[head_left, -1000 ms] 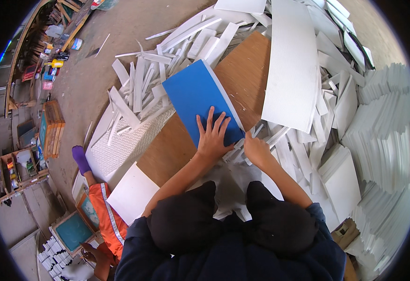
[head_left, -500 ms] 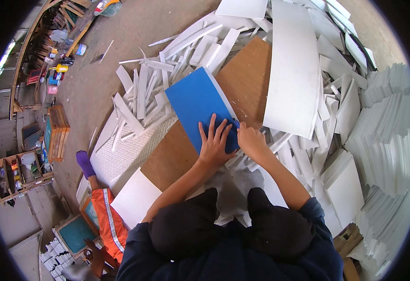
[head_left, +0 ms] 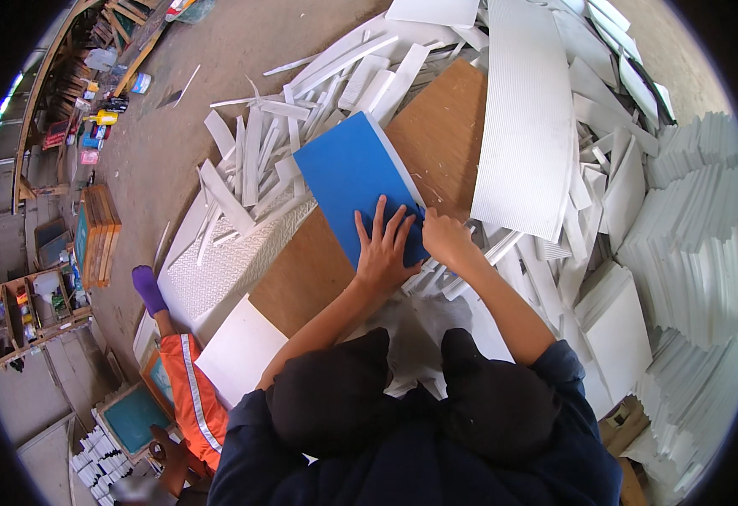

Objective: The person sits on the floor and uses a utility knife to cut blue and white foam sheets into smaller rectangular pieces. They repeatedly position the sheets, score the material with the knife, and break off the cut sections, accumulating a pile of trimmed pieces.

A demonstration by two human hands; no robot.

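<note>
A blue rectangular sheet (head_left: 348, 164) with a white edge lies slantwise in front of me, on top of a brown board (head_left: 441, 126). My left hand (head_left: 380, 253) rests flat on the sheet's near part, its fingers spread and pointing away from me. At the sheet's right edge, my right hand (head_left: 449, 240) is closed around a small blue tool, mostly hidden by the fingers. The tool's tip meets the edge close to my left fingertips; its exact kind does not show.
White offcut strips (head_left: 255, 152) are heaped around the boards. A long ribbed white panel (head_left: 525, 118) lies to the right, beside tall stacks of white sheets (head_left: 681, 244). At lower left, another person's orange trouser leg (head_left: 192, 388) and purple sock (head_left: 148, 287) extend near a white sheet (head_left: 241, 354).
The whole view has shifted slightly. My right hand sits a little farther along the sheet's edge, away from me. My left hand stays pressed on the sheet.
</note>
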